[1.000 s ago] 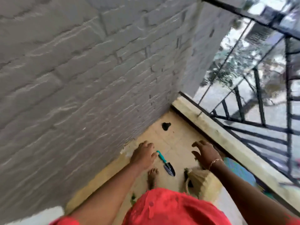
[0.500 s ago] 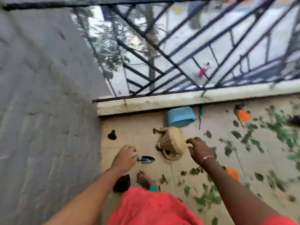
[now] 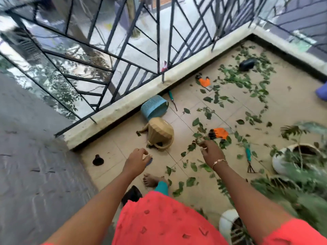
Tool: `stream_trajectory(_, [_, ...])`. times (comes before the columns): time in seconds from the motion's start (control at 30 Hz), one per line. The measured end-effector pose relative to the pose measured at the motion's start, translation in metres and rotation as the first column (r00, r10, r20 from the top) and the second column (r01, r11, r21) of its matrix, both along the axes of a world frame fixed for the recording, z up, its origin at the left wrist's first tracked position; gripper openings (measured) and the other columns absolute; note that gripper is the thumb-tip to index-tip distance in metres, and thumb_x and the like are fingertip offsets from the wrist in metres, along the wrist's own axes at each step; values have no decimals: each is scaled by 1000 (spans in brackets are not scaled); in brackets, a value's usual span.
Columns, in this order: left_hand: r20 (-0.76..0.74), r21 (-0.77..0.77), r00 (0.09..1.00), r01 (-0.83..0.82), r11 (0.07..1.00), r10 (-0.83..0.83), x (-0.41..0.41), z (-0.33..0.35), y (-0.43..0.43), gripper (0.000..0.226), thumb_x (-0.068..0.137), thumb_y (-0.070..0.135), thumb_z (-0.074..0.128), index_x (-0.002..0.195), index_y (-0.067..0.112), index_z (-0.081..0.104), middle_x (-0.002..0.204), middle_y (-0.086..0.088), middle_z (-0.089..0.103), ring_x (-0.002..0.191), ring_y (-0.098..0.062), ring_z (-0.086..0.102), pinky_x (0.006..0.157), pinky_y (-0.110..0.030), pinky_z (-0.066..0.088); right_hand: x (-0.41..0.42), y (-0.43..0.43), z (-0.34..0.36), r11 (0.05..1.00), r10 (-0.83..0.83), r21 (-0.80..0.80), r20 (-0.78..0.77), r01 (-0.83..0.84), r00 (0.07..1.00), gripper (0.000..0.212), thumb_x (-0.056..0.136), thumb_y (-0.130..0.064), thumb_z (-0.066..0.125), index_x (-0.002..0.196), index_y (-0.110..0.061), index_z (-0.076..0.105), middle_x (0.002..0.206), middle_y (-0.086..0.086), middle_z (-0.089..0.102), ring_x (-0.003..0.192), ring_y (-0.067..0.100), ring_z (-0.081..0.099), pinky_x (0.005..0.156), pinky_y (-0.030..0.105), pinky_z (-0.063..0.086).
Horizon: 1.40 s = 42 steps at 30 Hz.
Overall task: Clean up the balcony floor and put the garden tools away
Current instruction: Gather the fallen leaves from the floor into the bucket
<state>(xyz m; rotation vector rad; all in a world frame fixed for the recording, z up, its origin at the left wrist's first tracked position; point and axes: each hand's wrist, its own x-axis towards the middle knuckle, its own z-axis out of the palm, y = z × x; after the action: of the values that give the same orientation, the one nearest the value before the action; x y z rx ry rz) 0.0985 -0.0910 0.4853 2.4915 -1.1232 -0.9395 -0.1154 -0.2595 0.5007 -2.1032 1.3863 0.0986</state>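
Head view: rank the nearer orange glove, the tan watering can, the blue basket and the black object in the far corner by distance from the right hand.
1. Nearer orange glove, just beyond the right hand.
2. Tan watering can, lying to the hand's left.
3. Blue basket, tipped over by the ledge, behind the can.
4. Black object, in the far corner among leaves.

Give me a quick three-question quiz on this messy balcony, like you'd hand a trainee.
1. True or false: the blue basket stands upright.
2. How many orange gloves lie on the floor? A one, B two, C four.
3. Fill in: the tan watering can lies on its ___.
Key: 1 false, it is tipped over; 2 B; 3 side.
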Motion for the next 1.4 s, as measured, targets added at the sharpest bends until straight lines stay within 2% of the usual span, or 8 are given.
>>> stream_trajectory(0.33, [-96, -46, 988, 115, 992, -119, -68, 14, 35, 27, 95, 29, 52, 108, 6, 61, 111, -11, 59, 105, -24, 53, 81, -30, 36, -88, 73, 9, 952, -295, 95, 29, 291, 955, 20, 88, -7, 56, 105, -5, 63, 110, 16, 62, 102, 30, 57, 89, 38, 47])
stream_trajectory(0.57, [-180, -3, 975, 132, 991, -130, -56, -8, 13, 32, 96, 31, 50, 115, 6, 59, 115, -10, 59, 102, -21, 54, 77, -26, 36, -78, 84, -13, 837, -530, 230, 112, 497, 841, 20, 87, -4, 57, 106, -4, 64, 103, 10, 62, 95, 23, 58, 79, 23, 42])
stream_trajectory(0.8, [-264, -16, 963, 53, 998, -55, -62, -89, -2, 27, 95, 27, 52, 104, 3, 62, 104, -15, 64, 102, -29, 58, 81, -31, 40, -53, 81, -81, 611, -781, 445, 206, 655, 589, 19, 88, -2, 53, 86, -20, 58, 95, 7, 58, 87, 19, 54, 77, 34, 47])
stream_trajectory(0.93, [-266, -22, 964, -5, 1000, -1, -96, -176, -1, 24, 95, 21, 52, 107, 2, 61, 108, -15, 62, 103, -27, 55, 80, -28, 36, -28, 85, -158, 501, -863, 543, 254, 673, 437, 29, 90, 0, 51, 79, -26, 56, 81, 1, 54, 72, 11, 52, 52, 17, 44])
stream_trajectory(1.07, [-267, -14, 933, -256, 967, 243, -141, -280, 3, 20, 94, 16, 51, 106, 3, 61, 108, -15, 61, 103, -29, 55, 81, -27, 34, -29, 96, -263, 408, -912, 559, 291, 722, 290, 27, 91, 0, 50, 80, -24, 57, 78, -1, 57, 69, 9, 54, 53, 16, 44])
stream_trajectory(1.17, [-130, -8, 954, -274, 962, 270, -162, -351, 21, 17, 93, 15, 54, 106, 7, 62, 105, -10, 64, 97, -28, 60, 76, -26, 29, -50, 118, -351, 486, -872, 480, 320, 730, 370, 25, 89, -2, 53, 84, -26, 57, 80, 0, 58, 70, 11, 54, 54, 15, 44])
stream_trajectory(1.3, [222, -214, 974, 3, 977, 46, -182, -440, 51, 11, 74, 11, 64, 84, 8, 70, 74, -9, 68, 69, -18, 62, 68, -26, 30, -81, 141, -452, 589, -807, 370, 320, 718, 497, 14, 79, -19, 53, 86, -32, 58, 81, -3, 60, 77, 18, 57, 66, 26, 46])
stream_trajectory(1.4, [23, -92, 1000, 23, 996, -21, -213, -505, 78, 26, 83, 18, 47, 104, 11, 60, 96, -10, 62, 88, -23, 60, 80, -33, 48, -96, 149, -518, 565, -822, 336, 298, 753, 484, 16, 79, -19, 51, 85, -33, 57, 82, -2, 61, 74, 16, 57, 67, 26, 46])
